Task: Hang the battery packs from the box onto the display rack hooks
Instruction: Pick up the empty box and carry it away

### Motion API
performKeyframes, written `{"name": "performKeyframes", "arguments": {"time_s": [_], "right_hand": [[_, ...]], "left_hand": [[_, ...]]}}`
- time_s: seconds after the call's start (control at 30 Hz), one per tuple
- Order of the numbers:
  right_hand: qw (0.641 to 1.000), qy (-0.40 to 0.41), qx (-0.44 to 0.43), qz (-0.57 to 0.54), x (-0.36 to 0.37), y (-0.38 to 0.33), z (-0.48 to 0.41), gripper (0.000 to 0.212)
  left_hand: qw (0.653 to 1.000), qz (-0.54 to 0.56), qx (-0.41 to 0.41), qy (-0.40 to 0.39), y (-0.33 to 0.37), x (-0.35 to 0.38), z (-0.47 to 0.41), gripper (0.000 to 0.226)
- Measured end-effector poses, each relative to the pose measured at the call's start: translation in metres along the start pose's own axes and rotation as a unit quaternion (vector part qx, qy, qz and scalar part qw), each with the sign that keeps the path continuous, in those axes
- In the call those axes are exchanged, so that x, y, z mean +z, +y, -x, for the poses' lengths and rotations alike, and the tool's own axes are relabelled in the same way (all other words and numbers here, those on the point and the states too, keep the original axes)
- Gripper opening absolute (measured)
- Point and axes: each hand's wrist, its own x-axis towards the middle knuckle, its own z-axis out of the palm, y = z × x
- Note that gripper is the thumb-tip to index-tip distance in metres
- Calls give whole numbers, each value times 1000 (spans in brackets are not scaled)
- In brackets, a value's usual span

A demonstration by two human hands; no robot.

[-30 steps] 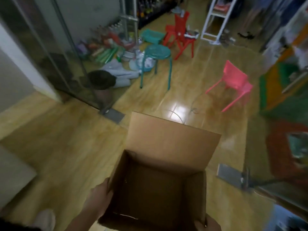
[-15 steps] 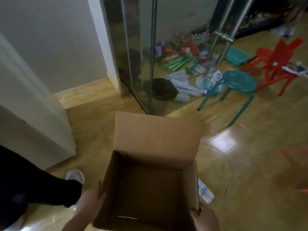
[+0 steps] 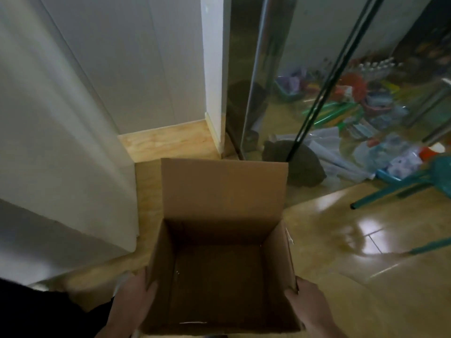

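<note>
An open brown cardboard box [image 3: 223,191] is held in front of me above the wooden floor, its far flap standing up. Inside I see only its bare dark bottom, with no battery packs showing. My left hand [image 3: 133,302] grips the box's left wall, thumb at the rim. My right hand [image 3: 311,307] grips the right wall the same way, thumb on the edge. No display rack or hooks are in view.
A white wall and a white cabinet side [image 3: 61,147] stand close on the left. A glass door with a dark frame [image 3: 314,103] lies ahead, with colourful clutter behind it. A teal stool [image 3: 415,181] stands at the right on the glossy floor [image 3: 366,252].
My view has swung left while I carry the box: the red and pink chairs have left the frame, and the white wall and glass door are now close ahead. Both hands keep their hold.
</note>
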Motion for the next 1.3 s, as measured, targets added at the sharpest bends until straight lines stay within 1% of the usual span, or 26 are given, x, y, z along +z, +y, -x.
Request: {"name": "performKeyframes", "arguments": {"time_s": [0.07, 0.13, 0.23, 0.37, 0.5, 0.6, 0.73, 0.8, 0.83, 0.9, 0.97, 1.07, 1.17, 1.23, 1.3], "right_hand": [[1000, -2, -14, 17, -13, -30, -31, 21], [999, 4, -23, 49, -27, -59, -56, 22], [995, 8, -47, 89, -48, -101, -92, 23], [991, -15, -74, 111, -73, -158, -161, 24], [990, -41, -88, 99, -101, -224, -226, 16], [990, -24, -104, 90, -117, -259, -268, 9], [988, -34, -110, 108, -128, -311, -313, 11], [987, -25, -106, 116, -126, -337, -334, 9], [987, -21, -102, 120, -123, -350, -344, 8], [987, -27, -93, 125, -116, -379, -365, 6], [989, -36, -82, 120, -109, -410, -389, 14], [992, -21, -76, 99, -103, -453, -431, 23], [997, -7, -71, 40, -100, -486, -467, 32], [997, -9, -72, -1, -100, -506, -489, 40], [997, 14, -73, -29, -99, -525, -513, 45]], "left_hand": [[1000, 20, -20, -10, 13, -20, -27, 21], [998, 47, -42, -11, 22, -35, -54, 21], [998, 31, -58, 2, 34, -57, -91, 25], [996, 15, -83, 11, 52, -87, -151, 31], [991, 46, -115, 42, 69, -107, -216, 32], [988, 39, -146, 35, 81, -118, -259, 30], [986, 54, -154, 40, 88, -142, -310, 30], [984, 56, -166, 31, 86, -155, -340, 30], [981, 71, -176, 29, 84, -159, -356, 30], [971, 139, -192, 29, 79, -168, -391, 33], [967, 152, -204, 27, 72, -178, -432, 37], [981, 92, -173, 10, 64, -195, -495, 33], [982, 78, -174, -9, 66, -212, -547, 30], [982, 74, -174, -7, 68, -220, -578, 30], [981, 83, -174, 1, 73, -228, -608, 30]]}}
